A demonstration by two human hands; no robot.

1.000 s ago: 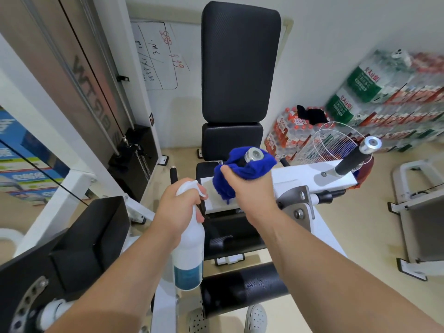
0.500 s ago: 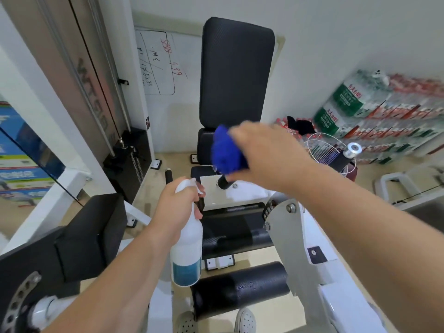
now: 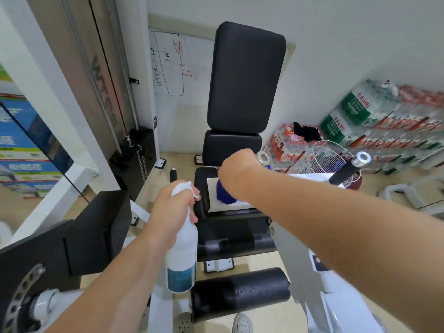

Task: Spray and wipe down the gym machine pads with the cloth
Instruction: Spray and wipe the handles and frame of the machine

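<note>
Fingers (image 3: 194,218) of left hand (image 3: 168,207) round spray bottle (image 3: 182,255)

The white wipe-off board (image 3: 168,63) on the far wall has "3W." in black marker and, in red, what looks like "588" and "699". Its other scrawl is unreadable. At far right, green labels on the shrink-wrapped water-bottle packs (image 3: 355,109) read 农夫山泉. Large sideways letters on the grey machine panel (image 3: 103,75) at left and white characters on the blue cartons (image 3: 16,140) are too blurred to read.

The cloth (image 3: 224,194) is blue, the spray bottle (image 3: 183,248) white with teal label, the back pad (image 3: 245,78) black.
</note>
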